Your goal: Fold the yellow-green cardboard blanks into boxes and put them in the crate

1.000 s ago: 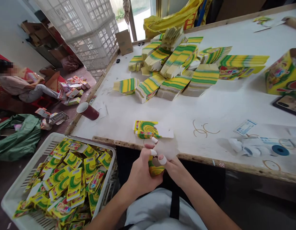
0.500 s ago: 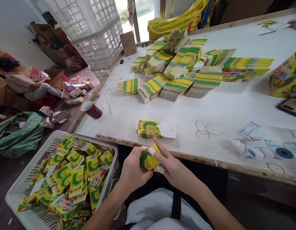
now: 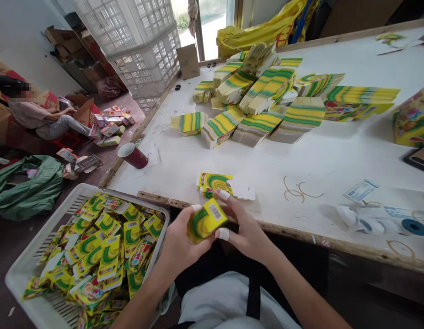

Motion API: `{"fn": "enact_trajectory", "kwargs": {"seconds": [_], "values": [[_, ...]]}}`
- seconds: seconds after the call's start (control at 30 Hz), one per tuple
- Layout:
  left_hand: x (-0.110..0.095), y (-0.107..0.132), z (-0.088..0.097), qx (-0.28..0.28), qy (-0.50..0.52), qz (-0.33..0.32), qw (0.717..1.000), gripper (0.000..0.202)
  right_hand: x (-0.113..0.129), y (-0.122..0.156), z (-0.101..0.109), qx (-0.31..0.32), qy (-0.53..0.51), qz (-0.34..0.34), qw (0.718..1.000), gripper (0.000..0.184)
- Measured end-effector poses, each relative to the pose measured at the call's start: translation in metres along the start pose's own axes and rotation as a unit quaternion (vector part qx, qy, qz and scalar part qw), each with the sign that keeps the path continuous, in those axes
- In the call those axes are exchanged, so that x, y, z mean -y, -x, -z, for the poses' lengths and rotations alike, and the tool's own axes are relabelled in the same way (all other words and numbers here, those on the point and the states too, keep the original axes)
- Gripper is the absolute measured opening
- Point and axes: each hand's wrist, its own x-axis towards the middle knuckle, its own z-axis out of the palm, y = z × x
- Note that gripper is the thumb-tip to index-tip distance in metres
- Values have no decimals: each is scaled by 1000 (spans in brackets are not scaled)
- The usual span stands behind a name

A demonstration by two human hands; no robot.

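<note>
A small yellow and green carton (image 3: 206, 221) with a barcode on its end flap is above my lap, just off the table's near edge. My left hand (image 3: 179, 240) is closed around its left end. Near the barcode end, my right hand (image 3: 249, 235) has its thumb and fingers spread apart; whether a fingertip still touches the carton I cannot tell. White tape wraps several fingertips. Just beyond the hands, a small pile of flat cartons (image 3: 217, 183) lies on the table with white flaps pointing right.
Left of me stands a white plastic crate (image 3: 18, 269) full of folded cartons. Stacks of flat cartons (image 3: 263, 91) cover the table's far middle. A red cup (image 3: 134, 156), rubber bands (image 3: 296, 189), a tape roll (image 3: 415, 227) and a phone (image 3: 419, 159) lie about. A person (image 3: 36, 114) sits at far left.
The carton has turned so its barcode end shows and has shifted left with my left hand. My right hand's fingers have opened away from that end.
</note>
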Motion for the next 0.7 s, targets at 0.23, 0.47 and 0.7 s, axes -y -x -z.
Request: {"fn": "enact_trajectory", "kwargs": {"seconds": [0.23,0.47,0.7], "values": [[88,17,75,-238,-270,152,921,76,-48,-32,10,-138,326,-45,934,38],[61,22,13,-105,125,148,975,54,-40,-33,6,-183,295,-49,937,47],[-9,-4,-29,-66,491,86,865,61,22,3,-29,-22,-143,-106,984,48]]}}
